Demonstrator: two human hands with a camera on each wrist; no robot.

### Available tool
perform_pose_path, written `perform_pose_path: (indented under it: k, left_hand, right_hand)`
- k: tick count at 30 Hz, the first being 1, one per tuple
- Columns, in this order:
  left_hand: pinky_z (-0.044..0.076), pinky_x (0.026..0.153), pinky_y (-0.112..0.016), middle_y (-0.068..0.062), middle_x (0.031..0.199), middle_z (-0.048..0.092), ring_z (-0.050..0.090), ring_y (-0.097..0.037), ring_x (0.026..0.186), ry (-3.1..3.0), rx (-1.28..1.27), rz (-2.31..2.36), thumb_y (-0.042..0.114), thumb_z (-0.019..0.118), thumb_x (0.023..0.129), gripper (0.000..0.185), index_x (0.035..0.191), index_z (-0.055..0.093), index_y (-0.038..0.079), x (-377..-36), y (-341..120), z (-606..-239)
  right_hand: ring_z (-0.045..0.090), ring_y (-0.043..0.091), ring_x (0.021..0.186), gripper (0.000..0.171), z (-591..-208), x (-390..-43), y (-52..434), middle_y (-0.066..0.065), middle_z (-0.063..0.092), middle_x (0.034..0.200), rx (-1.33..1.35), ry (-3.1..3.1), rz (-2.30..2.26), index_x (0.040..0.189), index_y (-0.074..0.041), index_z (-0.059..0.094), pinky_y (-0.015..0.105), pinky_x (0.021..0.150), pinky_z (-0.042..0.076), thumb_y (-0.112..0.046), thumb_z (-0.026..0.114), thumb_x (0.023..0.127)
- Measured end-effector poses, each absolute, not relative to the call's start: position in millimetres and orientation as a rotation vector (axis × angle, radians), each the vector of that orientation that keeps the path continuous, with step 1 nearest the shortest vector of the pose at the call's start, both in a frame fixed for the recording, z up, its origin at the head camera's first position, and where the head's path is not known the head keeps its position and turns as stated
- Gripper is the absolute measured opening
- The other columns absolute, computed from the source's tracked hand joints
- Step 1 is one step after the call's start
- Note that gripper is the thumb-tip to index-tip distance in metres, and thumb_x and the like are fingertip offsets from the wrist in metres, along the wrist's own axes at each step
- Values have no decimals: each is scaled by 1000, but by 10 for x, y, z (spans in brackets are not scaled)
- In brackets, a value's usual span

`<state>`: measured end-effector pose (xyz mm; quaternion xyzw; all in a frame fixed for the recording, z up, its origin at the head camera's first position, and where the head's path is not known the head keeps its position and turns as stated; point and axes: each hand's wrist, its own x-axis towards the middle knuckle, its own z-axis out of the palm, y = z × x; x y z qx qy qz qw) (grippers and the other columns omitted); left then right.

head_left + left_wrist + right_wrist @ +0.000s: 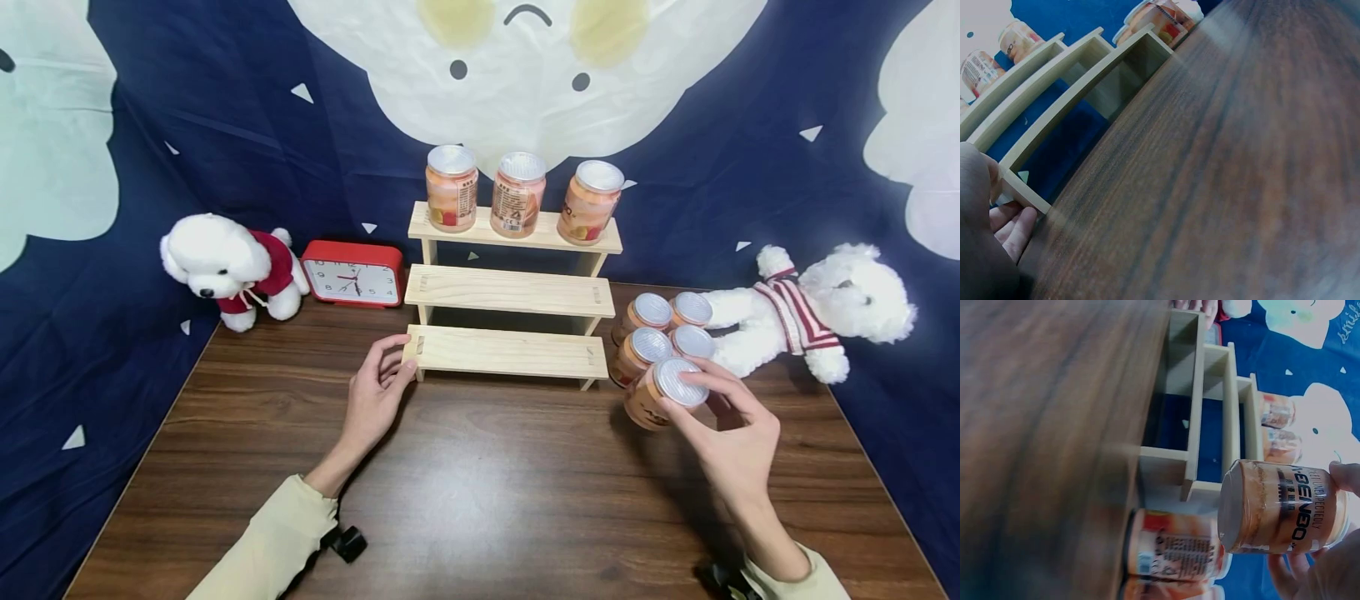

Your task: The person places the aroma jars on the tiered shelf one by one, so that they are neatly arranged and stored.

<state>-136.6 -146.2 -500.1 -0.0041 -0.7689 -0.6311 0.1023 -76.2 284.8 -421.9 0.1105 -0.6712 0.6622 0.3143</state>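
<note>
My right hand [731,429] holds a clear jar of orange fruit [1285,509] by its silvery ridged lid, raised off the table and tilted. Just behind the held jar, several similar jars [651,343] stand grouped on the table. My left hand [378,392] grips the left end of the lowest step of a three-step wooden display shelf [510,350], its thumb at the front. Three more jars stand in a row on the top step, among them a middle jar [517,196]. Bare wood shows on the two lower steps.
A red alarm clock [352,273] and a white plush dog [232,267] in a red top are left of the shelf. At the right lies a white plush bear [802,308] in a striped sweater. Behind the brown table [480,500] hangs a dark blue cloth [247,108].
</note>
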Motion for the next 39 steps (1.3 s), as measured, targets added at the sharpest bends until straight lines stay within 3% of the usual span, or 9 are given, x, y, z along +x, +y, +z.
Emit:
perform_pose_path:
  k: [13, 19, 22, 30, 34, 39]
  left_hand:
    - [61, 91, -14, -24, 126, 78, 74, -10, 109, -2264, -19, -1805, 8, 74, 107, 38, 144, 66, 7, -1374, -1458, -5031]
    - [60, 92, -13, -24, 129, 78, 75, -21, 113, -2272, -15, -1833, 7, 74, 107, 41, 147, 65, 6, -1371, -1437, -5027]
    - [61, 91, -13, -23, 128, 78, 75, -19, 112, -2270, -12, -1820, 8, 74, 107, 40, 146, 66, 7, -1374, -1432, -5023]
    - [60, 92, -13, -23, 129, 78, 74, -18, 113, -2274, -9, -1838, 8, 73, 108, 40, 147, 65, 7, -1370, -1435, -4986]
    - [58, 92, -11, -25, 131, 77, 72, -7, 110, -2285, 30, -1865, 5, 72, 108, 41, 149, 64, 6, -1370, -1433, -4971]
    - [61, 91, -13, -24, 127, 78, 75, -15, 111, -2251, -21, -1845, 7, 73, 107, 39, 146, 66, 7, -1368, -1457, -5017]
  right_hand:
    - [69, 27, 126, 41, -4012, -890, 2592, 20, 77, 129, 408, -1757, 1743, 107, 27, 71, 22, 97, 62, 38, 77, 68]
    - [69, 27, 121, 40, -3962, -963, 2440, 21, 77, 127, 429, -1743, 1748, 106, 25, 72, 20, 86, 61, 35, 79, 69]
    - [70, 24, 116, 39, -3927, -988, 2366, 18, 77, 126, 425, -1760, 1717, 106, 23, 74, 17, 81, 60, 32, 82, 69]
    - [69, 28, 119, 37, -3818, -1044, 2165, 18, 76, 125, 479, -1775, 1712, 104, 20, 74, 23, 91, 61, 29, 84, 69]
    - [68, 30, 121, 37, -3771, -1072, 2078, 16, 77, 124, 483, -1781, 1714, 104, 19, 75, 25, 94, 60, 28, 85, 70]
    - [67, 31, 121, 36, -3719, -1140, 1979, 17, 76, 124, 463, -1813, 1718, 105, 17, 76, 26, 98, 60, 25, 87, 71]
